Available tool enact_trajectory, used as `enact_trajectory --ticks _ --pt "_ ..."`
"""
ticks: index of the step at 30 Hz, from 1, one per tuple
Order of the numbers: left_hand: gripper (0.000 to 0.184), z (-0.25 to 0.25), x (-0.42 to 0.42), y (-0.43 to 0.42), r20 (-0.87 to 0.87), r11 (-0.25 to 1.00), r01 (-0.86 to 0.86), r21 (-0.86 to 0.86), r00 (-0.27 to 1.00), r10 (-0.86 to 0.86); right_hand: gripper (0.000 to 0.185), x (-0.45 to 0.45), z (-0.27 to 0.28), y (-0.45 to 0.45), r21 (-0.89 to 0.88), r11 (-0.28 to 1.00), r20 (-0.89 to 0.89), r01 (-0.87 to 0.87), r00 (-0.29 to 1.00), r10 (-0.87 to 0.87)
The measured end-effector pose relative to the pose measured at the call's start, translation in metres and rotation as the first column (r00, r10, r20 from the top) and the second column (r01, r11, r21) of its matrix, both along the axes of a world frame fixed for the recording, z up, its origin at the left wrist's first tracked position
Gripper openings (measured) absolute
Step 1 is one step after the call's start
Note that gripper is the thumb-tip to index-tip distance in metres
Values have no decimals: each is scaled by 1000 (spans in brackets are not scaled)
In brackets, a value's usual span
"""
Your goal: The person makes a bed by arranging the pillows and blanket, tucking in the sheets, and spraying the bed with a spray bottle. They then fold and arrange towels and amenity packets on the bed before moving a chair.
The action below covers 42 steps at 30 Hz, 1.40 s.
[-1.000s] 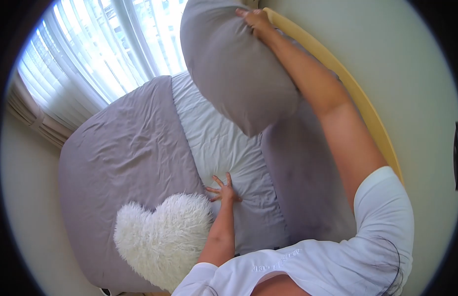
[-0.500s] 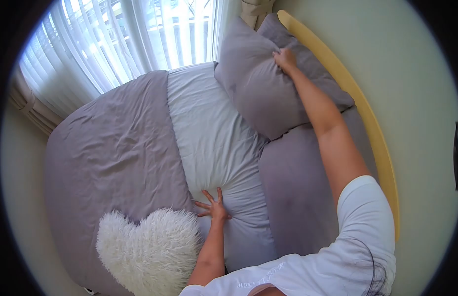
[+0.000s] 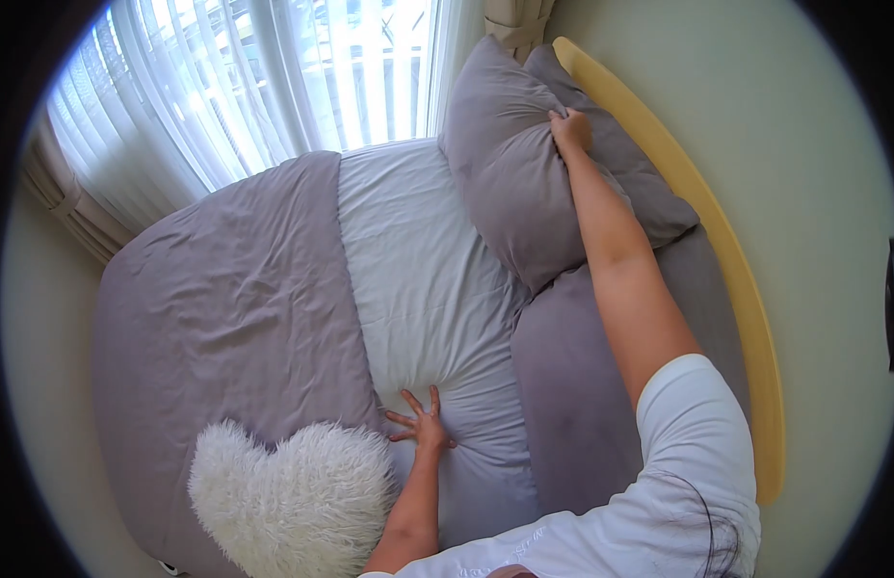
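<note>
the right hand, the nearer, clenched a pillow by its edge; the pillow lay on the hand's side away from the headboard, long axis roughly alongside it. the left hand rested wide-spread on the sheet, well apart.

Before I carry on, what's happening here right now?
A person is handling a grey pillow: the right hand grips its edge, in front of another pillow by the headboard. The left hand is spread flat on the pale sheet. Beside that arm, a fluffy white heart-shaped cushion lies on the grey cover.
</note>
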<state>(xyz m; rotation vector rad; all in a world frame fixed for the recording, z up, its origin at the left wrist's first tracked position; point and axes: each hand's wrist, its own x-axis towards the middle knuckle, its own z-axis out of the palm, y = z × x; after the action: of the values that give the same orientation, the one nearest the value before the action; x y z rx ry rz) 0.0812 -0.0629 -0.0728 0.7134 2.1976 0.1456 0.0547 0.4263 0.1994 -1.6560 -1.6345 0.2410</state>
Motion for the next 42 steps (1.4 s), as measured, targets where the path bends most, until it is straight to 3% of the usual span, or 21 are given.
enact_trajectory --ticks 2,6,10,12,15,17,19,20,21,24,26,27,29,32,34,35,37,38,40,42 --pt "129 -1 2 -1 4 1000 5 8 1000 -5 47 -1 -8 -4 -45 979 275 -201 939 206" --pt "130 1 2 -2 0 1000 -5 17 1000 5 49 -10 -14 -18 -146 945 377 -293 866 327" --pt "130 5 3 -2 -5 1000 -10 28 1000 10 95 21 8 -99 -292 881 594 -372 652 472" --pt "130 2 2 -3 -9 1000 -5 21 1000 5 106 53 3 -160 -293 867 718 -403 506 478" --pt "130 8 2 2 -7 1000 -5 -2 1000 5 110 72 -27 -198 -167 914 817 -369 468 338" --pt "130 8 4 -2 -2 1000 -3 -22 1000 3 91 78 -66 -157 -231 895 479 -381 756 445" --pt "130 1 3 -4 -11 1000 -5 20 1000 5 61 62 -71 -119 -83 902 292 -424 855 429" --pt "130 0 2 -5 -15 1000 -12 21 1000 13 51 49 -69 -101 -45 909 87 -415 905 417" --pt "130 1 1 -6 -11 1000 -2 15 1000 2 42 38 -66 -89 -14 918 -122 -396 912 392" --pt "130 5 3 -4 -1 1000 12 12 1000 -12 38 15 -26 -66 62 931 -118 -360 924 365" --pt "129 7 1 -5 -3 1000 13 15 1000 -13 34 17 -39 -3 17 861 -467 -508 758 456" --pt "129 6 1 -5 -4 1000 14 -8 1000 -15 34 25 -33 -3 20 861 -467 -509 756 458" --pt "129 5 1 0 -2 1000 16 -22 1000 -16 31 48 -19 -12 -135 910 -768 -393 622 155" --pt "130 2 1 0 1 998 12 -63 1000 -12 30 98 -34 -34 -114 914 -711 -389 675 199" --pt "130 -1 2 -1 -15 999 18 -34 1000 -19 27 122 -46 -53 -74 919 -506 -386 809 299" --pt "130 0 2 -1 -11 999 23 -35 1000 -23 27 128 -45 -62 -77 921 -502 -382 813 295" --pt "130 2 2 -2 -8 999 14 -30 1000 -14 29 131 -47 -75 -111 912 -271 -395 895 355" --pt "130 0 3 -4 -8 999 14 -34 1000 -14 29 126 -51 -78 -115 911 -273 -395 895 353" --pt "130 -2 1 -1 -6 999 24 -36 1000 -24 37 106 -56 -79 -104 846 -753 -522 597 276" --pt "130 3 2 1 -12 998 23 -52 1000 -23 40 79 -54 -87 -107 867 -831 -486 523 190"
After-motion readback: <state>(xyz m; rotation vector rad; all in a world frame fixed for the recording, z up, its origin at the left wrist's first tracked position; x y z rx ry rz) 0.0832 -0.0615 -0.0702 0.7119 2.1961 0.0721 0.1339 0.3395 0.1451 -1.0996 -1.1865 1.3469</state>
